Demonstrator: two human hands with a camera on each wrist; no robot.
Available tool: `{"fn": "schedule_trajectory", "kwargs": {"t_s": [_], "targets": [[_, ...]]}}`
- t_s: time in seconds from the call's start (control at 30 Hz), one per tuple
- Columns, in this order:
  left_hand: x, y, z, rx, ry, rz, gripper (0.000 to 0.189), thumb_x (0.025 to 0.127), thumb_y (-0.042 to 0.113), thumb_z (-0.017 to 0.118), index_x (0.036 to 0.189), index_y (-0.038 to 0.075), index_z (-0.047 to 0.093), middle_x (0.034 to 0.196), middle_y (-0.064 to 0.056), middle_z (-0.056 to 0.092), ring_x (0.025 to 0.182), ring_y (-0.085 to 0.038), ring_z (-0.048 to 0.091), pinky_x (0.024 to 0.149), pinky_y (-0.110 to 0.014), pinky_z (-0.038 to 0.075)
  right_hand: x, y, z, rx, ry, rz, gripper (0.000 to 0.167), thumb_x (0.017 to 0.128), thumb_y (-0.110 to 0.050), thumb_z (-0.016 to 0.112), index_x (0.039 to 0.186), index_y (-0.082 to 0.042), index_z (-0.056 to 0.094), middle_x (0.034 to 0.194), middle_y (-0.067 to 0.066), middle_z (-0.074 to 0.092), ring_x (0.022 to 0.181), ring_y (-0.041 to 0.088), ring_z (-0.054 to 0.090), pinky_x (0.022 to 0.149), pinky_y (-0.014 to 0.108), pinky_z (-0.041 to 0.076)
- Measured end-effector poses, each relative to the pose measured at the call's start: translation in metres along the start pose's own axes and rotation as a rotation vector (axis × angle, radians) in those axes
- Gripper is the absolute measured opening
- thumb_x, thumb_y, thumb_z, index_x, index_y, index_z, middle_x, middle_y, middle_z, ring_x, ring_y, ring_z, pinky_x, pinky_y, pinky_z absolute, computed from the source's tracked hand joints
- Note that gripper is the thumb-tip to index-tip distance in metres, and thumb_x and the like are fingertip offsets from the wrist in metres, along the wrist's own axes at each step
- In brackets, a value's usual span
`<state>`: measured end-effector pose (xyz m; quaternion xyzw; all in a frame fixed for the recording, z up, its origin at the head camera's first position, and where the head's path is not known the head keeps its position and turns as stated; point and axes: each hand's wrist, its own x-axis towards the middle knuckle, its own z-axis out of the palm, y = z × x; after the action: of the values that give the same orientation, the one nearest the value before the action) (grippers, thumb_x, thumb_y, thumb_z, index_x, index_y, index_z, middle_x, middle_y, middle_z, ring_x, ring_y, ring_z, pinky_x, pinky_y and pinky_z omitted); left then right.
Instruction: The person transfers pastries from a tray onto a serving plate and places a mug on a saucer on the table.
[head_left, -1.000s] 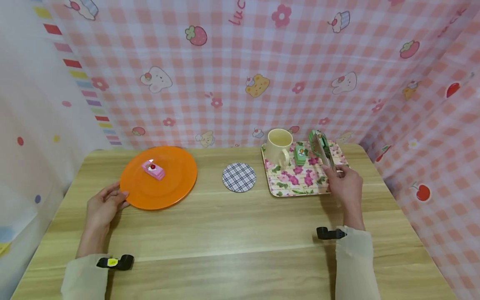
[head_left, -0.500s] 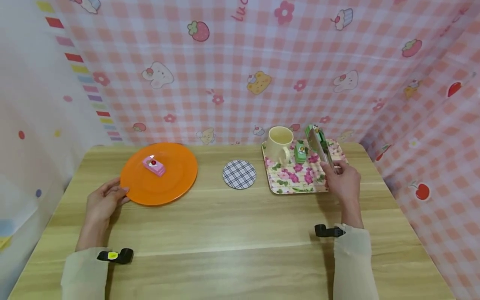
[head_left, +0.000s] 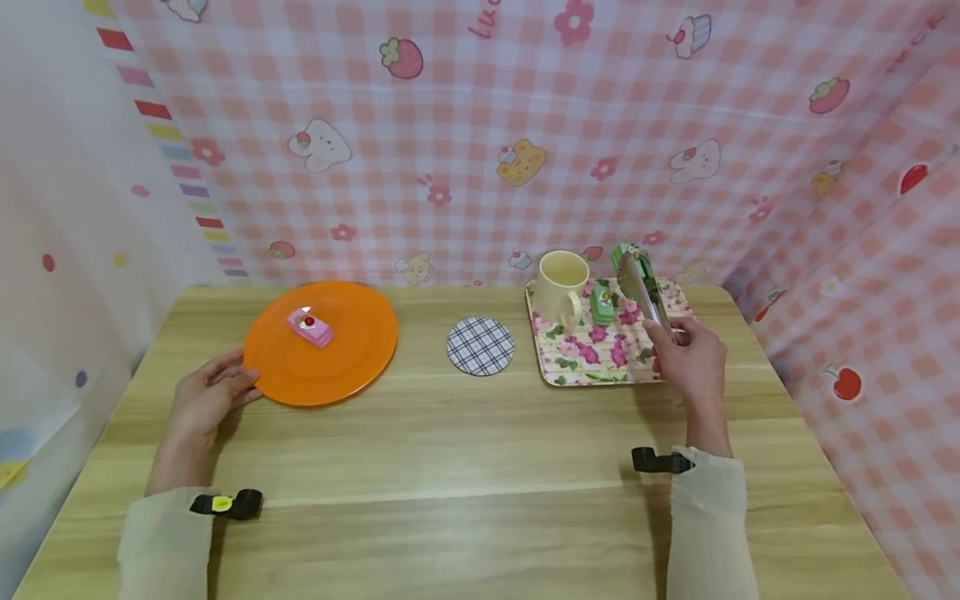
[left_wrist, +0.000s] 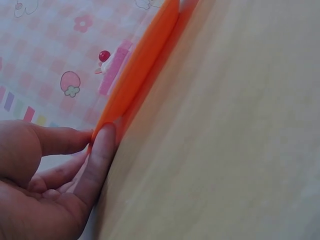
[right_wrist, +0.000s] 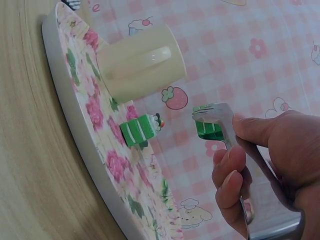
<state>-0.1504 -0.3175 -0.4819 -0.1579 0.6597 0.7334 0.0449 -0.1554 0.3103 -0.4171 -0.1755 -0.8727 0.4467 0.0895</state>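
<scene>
My right hand (head_left: 692,360) grips shiny metal tongs (right_wrist: 270,214) holding a green layered cake slice (right_wrist: 210,131), well right of the round orange plate (head_left: 348,362)

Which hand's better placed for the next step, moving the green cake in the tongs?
Right, I'd say: the right hand grips the tongs, which hold the green cake above the flowered tray. The left hand pinches the orange plate, well away.

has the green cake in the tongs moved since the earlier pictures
Yes, slightly: in the head view the green cake in the tongs has shifted up and a little toward the mug, its top now above the rim.
</scene>
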Motion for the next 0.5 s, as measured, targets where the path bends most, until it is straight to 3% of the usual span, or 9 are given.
{"fn": "schedule_trajectory", "kwargs": {"t_s": [0.23,0.5], "targets": [[-0.0075,0.0027,-0.0088,0.08,0.002,-0.007,0.066,0.1,0.0,0.061,0.159,-0.003,0.029,0.101,0.005,0.064,0.082,-0.005,0.071,0.077,-0.022,0.065,-0.0037,-0.0088,0.0057,-0.017,-0.016,-0.003,0.06,0.096,-0.056,0.064,0.129,-0.006,0.064,0.078,0.003,0.068,0.052,0.008,0.061,0.046,0.025,0.057],[-0.0048,0.0049,-0.0052,0.081,-0.001,0.0,0.068,0.099,-0.003,0.062,0.158,-0.003,0.03,0.103,0.002,0.064,0.082,-0.006,0.071,0.08,-0.023,0.065,-0.0047,-0.0094,0.0008,-0.006,-0.021,0.045,0.061,0.096,-0.057,0.063,0.134,-0.009,0.062,0.068,-0.012,0.065,0.051,0.008,0.063,0.047,0.026,0.059]]}}
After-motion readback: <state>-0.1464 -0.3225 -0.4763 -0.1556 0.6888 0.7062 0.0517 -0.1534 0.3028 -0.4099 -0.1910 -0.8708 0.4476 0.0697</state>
